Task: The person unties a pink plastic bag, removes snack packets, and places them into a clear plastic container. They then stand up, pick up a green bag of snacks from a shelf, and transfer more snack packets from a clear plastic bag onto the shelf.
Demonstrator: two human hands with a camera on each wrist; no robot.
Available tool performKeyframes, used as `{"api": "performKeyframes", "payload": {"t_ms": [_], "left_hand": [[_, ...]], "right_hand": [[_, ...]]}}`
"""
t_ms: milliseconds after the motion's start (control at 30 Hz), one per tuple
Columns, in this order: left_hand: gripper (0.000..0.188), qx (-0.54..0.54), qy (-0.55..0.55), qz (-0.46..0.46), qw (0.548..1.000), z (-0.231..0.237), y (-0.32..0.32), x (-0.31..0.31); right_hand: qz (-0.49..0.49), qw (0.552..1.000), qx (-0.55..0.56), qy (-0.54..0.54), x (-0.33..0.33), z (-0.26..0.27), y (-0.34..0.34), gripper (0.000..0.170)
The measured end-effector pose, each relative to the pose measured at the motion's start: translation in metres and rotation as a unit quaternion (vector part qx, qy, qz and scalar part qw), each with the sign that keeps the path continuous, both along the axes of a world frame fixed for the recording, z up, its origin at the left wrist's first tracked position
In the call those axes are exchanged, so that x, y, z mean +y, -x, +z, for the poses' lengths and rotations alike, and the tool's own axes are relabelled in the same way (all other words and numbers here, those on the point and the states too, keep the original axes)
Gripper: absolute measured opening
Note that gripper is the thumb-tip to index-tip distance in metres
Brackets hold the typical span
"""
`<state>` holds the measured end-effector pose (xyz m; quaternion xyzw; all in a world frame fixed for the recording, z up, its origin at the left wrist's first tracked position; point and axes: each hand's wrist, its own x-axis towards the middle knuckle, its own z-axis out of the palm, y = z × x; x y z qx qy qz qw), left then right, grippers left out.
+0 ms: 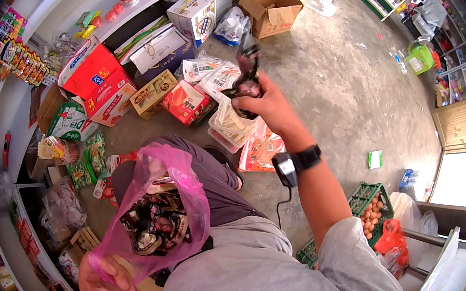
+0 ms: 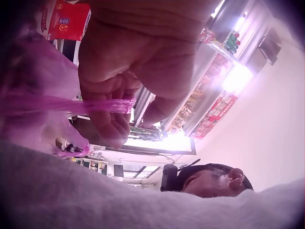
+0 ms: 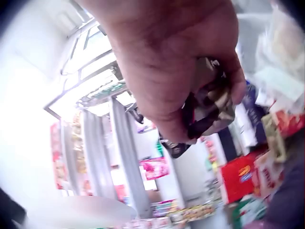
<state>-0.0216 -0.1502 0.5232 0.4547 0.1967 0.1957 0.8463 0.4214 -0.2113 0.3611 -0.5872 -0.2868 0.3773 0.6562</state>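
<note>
The left hand (image 1: 107, 279) is curling its fingers around the edge of a translucent pink plastic bag (image 1: 200, 202), which is standing open beside the person's dark-trousered leg (image 1: 231, 187) and holding dark, glossy wrapped packets (image 1: 162, 224). The right hand (image 1: 269, 108), fingers and thumb closed, is gripping dark, shiny, pink-patched plastic packaging (image 1: 246, 81) near stacked clear plastic containers (image 1: 231, 125).
</note>
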Motion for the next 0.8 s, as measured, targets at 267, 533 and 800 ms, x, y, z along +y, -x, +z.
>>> {"api": "performKeyframes", "payload": {"t_ms": [267, 533, 800], "left_hand": [[0.042, 0.002, -0.011, -0.002, 1.0, 0.0, -0.001, 0.003], [0.042, 0.01, -0.002, 0.006, 1.0, -0.004, 0.004, 0.003], [0.043, 0.012, 0.025, 0.06, 0.998, -0.007, 0.023, -0.002]], "right_hand": [[-0.003, 0.873, -0.271, 0.406, 0.024, -0.159, -0.025, 0.064], [-0.075, 0.928, -0.363, 0.033, 0.021, 0.029, 0.071, 0.025], [0.388, 0.76, -0.517, -0.073, 0.028, 0.044, 0.242, 0.025]]}}
